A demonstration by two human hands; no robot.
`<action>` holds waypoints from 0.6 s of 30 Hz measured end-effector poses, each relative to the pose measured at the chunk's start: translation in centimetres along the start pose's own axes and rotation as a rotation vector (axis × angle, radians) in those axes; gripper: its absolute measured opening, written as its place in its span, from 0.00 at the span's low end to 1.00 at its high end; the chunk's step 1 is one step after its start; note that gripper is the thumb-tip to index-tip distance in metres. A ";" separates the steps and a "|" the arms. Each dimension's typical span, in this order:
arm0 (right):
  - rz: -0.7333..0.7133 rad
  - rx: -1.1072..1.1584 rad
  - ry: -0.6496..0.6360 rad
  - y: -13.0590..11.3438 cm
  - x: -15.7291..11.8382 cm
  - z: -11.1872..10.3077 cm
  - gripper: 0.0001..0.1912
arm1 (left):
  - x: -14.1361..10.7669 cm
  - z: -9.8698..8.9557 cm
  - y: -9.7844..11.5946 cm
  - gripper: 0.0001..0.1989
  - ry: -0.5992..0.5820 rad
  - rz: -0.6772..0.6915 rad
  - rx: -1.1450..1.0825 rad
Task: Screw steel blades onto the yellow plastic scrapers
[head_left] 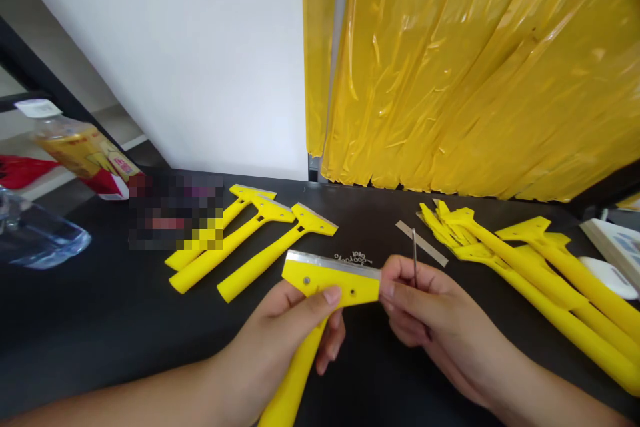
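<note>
My left hand grips a yellow scraper by its neck, thumb on the head. A metal strip lies along the scraper's top edge; one of its two holes has a screw in it, the other looks dark. At the head's right end, my right hand has its fingers closed around a thin metal tool, whose shaft points up. The right fingertips touch the scraper's corner. Just behind the scraper sits a small pile of screws or nuts on the black table.
Three yellow scrapers lie at the left, partly under a blurred patch. Several yellow handles are piled at the right. A flat metal strip lies behind my right hand. Bottles stand or lie far left. Yellow film hangs behind.
</note>
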State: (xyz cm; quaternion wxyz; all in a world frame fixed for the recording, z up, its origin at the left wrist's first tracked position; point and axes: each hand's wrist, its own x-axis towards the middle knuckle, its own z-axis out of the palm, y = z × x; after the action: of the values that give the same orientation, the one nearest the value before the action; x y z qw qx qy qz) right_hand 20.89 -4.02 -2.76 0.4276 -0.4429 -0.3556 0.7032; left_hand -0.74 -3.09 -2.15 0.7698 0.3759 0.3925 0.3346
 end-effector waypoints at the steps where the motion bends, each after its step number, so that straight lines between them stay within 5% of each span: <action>1: 0.035 0.089 -0.029 0.1 -0.2 0.2 0.14 | -0.1 0.1 -0.1 0.20 -0.011 -0.004 -0.004; 6: 0.121 0.294 -0.088 0.7 -0.3 0.2 0.09 | 0.1 0.2 -0.4 0.21 -0.082 -0.021 -0.014; 18: 0.144 0.309 -0.146 0.5 -0.2 0.1 0.09 | 0.5 -0.2 -0.4 0.19 -0.027 -0.033 0.034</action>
State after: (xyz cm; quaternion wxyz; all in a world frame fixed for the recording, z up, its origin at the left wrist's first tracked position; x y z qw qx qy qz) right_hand 20.74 -4.42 -3.09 0.4122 -0.3439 -0.2410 0.8085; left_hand -0.59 -2.85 -2.68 0.7740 0.3871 0.3938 0.3099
